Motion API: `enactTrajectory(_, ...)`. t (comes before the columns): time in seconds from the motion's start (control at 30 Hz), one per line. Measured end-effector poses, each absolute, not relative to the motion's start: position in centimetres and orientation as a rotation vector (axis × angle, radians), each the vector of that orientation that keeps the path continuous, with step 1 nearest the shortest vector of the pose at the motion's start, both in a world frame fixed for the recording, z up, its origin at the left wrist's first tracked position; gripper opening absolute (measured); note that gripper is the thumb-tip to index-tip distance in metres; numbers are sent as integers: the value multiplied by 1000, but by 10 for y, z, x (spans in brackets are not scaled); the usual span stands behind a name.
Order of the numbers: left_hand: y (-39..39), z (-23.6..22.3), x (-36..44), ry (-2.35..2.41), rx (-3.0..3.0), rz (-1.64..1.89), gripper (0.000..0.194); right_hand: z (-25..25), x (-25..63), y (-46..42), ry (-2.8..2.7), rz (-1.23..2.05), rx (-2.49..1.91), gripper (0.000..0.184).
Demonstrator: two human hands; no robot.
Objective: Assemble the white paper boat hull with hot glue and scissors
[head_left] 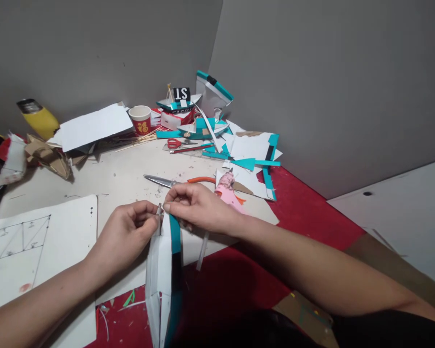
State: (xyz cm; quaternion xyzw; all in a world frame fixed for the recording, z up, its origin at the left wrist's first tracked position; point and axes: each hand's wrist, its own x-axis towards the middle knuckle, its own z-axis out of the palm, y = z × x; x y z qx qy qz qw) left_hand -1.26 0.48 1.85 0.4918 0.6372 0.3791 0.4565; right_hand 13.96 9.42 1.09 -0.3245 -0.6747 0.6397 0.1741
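My left hand [125, 232] and my right hand [195, 205] meet over the middle of the desk, both pinched on the top edge of a folded white card piece with a teal and black strip [165, 270]. The piece stands on edge and runs down toward me. Fingers of both hands are closed on its upper end. A thin white strip [202, 251] hangs just under my right wrist. Orange-handled scissors [174, 181] lie right behind my hands, and a pink glue gun [229, 193] rests beside my right hand.
A white sheet with a pencilled truss drawing [39, 251] lies at left. Red-handled scissors [177, 143], a red paper cup [140, 119], a yellow can [39, 118], brown cardboard scraps [49, 157] and teal-and-white card offcuts [253, 154] crowd the back. Grey walls close the corner.
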Motion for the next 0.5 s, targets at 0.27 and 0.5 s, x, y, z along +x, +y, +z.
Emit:
enactTrajectory(0.27,3,20,-8,1505,1121,994,10,12,146,90,-1867,1882,-876,19)
enactTrajectory(0.5,-2,16,-6,1598,1170,979,17,9,142,91,-1564,2068,-925,36)
